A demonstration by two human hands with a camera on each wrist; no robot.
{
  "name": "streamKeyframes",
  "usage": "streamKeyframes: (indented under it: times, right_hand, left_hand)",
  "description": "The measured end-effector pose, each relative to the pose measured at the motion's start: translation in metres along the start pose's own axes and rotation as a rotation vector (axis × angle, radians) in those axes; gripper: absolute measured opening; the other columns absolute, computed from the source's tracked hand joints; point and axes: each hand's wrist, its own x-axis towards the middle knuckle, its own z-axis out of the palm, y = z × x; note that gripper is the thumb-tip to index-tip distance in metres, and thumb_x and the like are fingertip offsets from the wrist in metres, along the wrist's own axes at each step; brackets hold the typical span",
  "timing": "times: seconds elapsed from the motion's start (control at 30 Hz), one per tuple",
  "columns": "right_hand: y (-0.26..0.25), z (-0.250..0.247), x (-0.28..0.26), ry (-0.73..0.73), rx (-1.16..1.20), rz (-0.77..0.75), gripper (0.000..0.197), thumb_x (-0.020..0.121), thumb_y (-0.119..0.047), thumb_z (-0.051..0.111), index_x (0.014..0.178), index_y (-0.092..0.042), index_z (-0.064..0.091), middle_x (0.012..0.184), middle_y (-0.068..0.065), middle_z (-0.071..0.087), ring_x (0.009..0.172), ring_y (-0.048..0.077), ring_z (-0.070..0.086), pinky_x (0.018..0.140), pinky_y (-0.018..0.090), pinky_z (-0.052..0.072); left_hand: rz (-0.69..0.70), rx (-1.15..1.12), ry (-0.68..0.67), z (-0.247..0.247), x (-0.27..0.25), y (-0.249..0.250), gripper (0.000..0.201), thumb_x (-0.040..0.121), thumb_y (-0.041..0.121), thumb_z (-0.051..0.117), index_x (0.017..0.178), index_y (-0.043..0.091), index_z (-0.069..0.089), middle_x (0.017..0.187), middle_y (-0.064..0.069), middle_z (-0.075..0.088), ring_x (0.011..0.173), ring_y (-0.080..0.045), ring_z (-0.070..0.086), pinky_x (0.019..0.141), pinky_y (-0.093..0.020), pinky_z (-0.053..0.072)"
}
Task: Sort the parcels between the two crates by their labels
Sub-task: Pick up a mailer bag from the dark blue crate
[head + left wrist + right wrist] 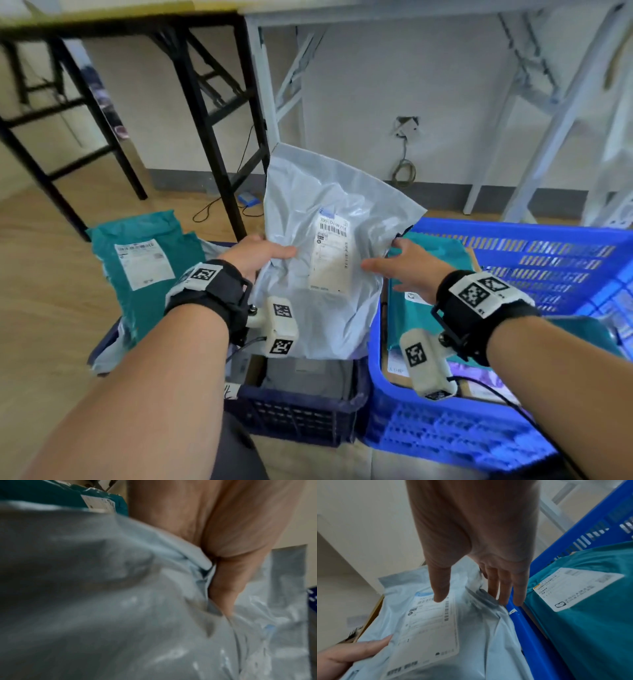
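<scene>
One grey parcel (pixel 329 260) stands upright over the dark crate (pixel 301 407), label (pixel 331 253) facing the person, probably for reading. At its 9 o'clock edge the left hand (pixel 255 255) pinches it; at 3 o'clock the right hand (pixel 407 265) hovers spread, fingers straight, above the blue crate (pixel 534 260).

"700" atop the white label (pixel 331 251) on the grey parcel (pixel 322 274); remaining print illegible.

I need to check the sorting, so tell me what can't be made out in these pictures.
- Label on the grey parcel: print too small and blurred, all views.
- Dark crate: contents hidden by the parcel, head view.
- Left hand: fingers hidden behind the parcel; wrist view blurred.
</scene>
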Motion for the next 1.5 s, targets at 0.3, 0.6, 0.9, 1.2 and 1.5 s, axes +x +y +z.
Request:
streamKeyframes:
  times: [0.3, 0.6, 0.9, 1.2, 1.5]
  right_hand:
    - [-0.005, -0.003, -0.004, -0.088, 0.302, -0.034, 0.037, 0.081, -0.007, 0.073, 0.115, -0.013, 0.059, 0.107, 0.003, 0.069, 0.087, 0.013, 0.066, 0.065, 0.025, 0.051]
    - [-0.008, 0.007, 0.003, -0.06, 0.421, -0.051, 0.02, 0.091, -0.008, 0.061, 0.111, -0.007, 0.062, 0.092, 0.007, 0.07, 0.08, 0.02, 0.066, 0.073, 0.032, 0.055]
    - [-0.017, 0.003, 0.001, 0.002, 0.557, -0.122, 0.013, 0.096, -0.007, 0.053, 0.104, -0.012, 0.062, 0.1, 0.009, 0.069, 0.088, 0.025, 0.065, 0.089, 0.041, 0.052]
    - [-0.015, -0.005, 0.001, 0.03, 0.603, -0.104, 0.025, 0.095, -0.009, 0.055, 0.12, -0.008, 0.059, 0.111, 0.013, 0.068, 0.099, 0.028, 0.066, 0.087, 0.038, 0.053]
    - [-0.016, -0.007, -0.004, 0.04, 0.595, -0.105, 0.026, 0.096, -0.007, 0.053, 0.122, -0.006, 0.057, 0.111, 0.014, 0.067, 0.09, 0.024, 0.065, 0.078, 0.033, 0.054]
  left_hand:
    - [0.059, -0.123, -0.044, -0.008, -0.003, 0.021, 0.049, 0.078, 0.009, 0.074, 0.124, 0.004, 0.058, 0.111, -0.017, 0.07, 0.102, -0.034, 0.067, 0.095, -0.049, 0.05]
    - [0.112, -0.231, -0.017, -0.018, -0.003, 0.024, 0.047, 0.086, 0.004, 0.066, 0.131, 0.003, 0.054, 0.117, -0.017, 0.067, 0.106, -0.031, 0.066, 0.088, -0.041, 0.054]
    - [0.173, -0.313, -0.044, -0.019, -0.008, 0.017, 0.04, 0.089, 0.011, 0.063, 0.128, 0.009, 0.056, 0.122, -0.012, 0.066, 0.112, -0.027, 0.063, 0.089, -0.037, 0.053]
    - [0.118, -0.142, -0.117, -0.011, -0.007, 0.011, 0.057, 0.072, 0.006, 0.075, 0.127, 0.005, 0.057, 0.118, -0.014, 0.068, 0.109, -0.028, 0.065, 0.096, -0.042, 0.05]
    - [0.129, -0.114, -0.088, -0.006, -0.003, 0.011, 0.064, 0.065, 0.007, 0.079, 0.126, 0.004, 0.058, 0.117, -0.013, 0.068, 0.109, -0.028, 0.065, 0.099, -0.045, 0.048]
